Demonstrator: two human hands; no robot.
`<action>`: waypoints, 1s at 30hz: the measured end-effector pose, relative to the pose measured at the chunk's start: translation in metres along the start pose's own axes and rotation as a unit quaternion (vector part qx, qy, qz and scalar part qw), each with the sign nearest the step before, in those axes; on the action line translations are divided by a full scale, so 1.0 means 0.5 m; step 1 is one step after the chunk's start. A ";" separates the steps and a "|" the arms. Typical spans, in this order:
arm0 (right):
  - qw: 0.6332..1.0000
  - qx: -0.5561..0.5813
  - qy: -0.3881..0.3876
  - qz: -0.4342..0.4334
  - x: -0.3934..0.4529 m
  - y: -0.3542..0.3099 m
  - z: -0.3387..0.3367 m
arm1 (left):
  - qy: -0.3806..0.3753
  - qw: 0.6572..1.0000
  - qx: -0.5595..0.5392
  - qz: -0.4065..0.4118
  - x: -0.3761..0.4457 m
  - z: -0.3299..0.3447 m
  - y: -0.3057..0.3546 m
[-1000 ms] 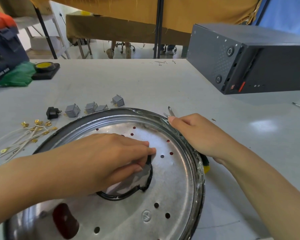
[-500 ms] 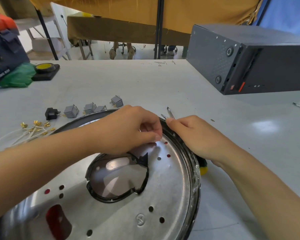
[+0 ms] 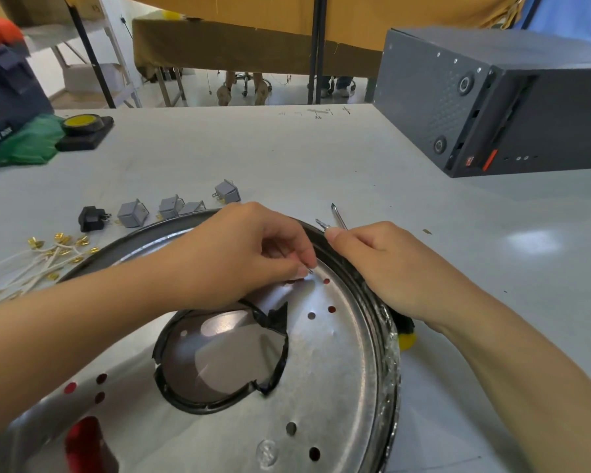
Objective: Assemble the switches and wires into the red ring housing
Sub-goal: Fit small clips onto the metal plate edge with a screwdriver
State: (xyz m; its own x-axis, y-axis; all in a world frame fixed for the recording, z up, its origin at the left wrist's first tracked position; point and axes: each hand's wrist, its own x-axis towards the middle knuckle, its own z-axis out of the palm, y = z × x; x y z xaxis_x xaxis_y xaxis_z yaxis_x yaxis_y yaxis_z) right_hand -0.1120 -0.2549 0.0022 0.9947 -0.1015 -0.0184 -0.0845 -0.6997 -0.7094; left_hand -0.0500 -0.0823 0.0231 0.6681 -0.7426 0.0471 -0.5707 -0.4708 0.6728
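Pinched between the thumb and fingertips of the left hand [image 3: 249,254] is a small thin metal piece [image 3: 309,268], too small to identify, held just above a cluster of small holes [image 3: 321,302] in the round silver metal plate [image 3: 338,370] of the ring housing. Red is visible through those holes and through a larger opening [image 3: 82,438] near the lower left edge of the plate. The right hand [image 3: 386,268] is curled over the dark outer rim [image 3: 372,302] at the far right of the housing, with the fingers gripping the rim and the thumb laid along it. A large round central opening edged with torn black tape [image 3: 277,319] is seen in the middle of the plate, just below the left hand. The housing lies on a pale grey table [image 3: 287,158], directly in front of the person. Two thin metal tool tips [image 3: 335,216] lie just beyond the right thumb. Four small grey switches [image 3: 132,213] and one black switch [image 3: 91,218] are lined up beside the far left rim. White wires with brass terminals [image 3: 48,257] are spread to the left of them. Farther back, a black block with a yellow round top [image 3: 82,128] sits beside green plastic [image 3: 24,141], and a dark grey computer case [image 3: 492,104] stands at the far right.
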 end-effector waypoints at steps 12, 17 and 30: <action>1.000 -0.005 0.007 -0.003 -0.001 -0.003 -0.001 | -0.006 0.999 0.038 0.015 0.008 0.007 0.015; 1.000 -0.013 0.013 -0.006 -0.003 -0.003 0.000 | 0.001 0.997 0.072 0.031 0.011 0.014 0.020; 1.000 -0.002 0.012 -0.007 -0.002 -0.001 -0.001 | 0.032 0.989 0.107 0.102 0.011 0.025 0.012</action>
State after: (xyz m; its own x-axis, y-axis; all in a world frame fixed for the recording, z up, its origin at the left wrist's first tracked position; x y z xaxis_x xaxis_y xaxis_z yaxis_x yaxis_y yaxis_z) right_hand -0.1129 -0.2546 0.0028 0.9941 -0.1079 0.0089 -0.0700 -0.7038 -0.7069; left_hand -0.0558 -0.0950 0.0179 0.5530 -0.8046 0.2164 -0.7802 -0.4089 0.4734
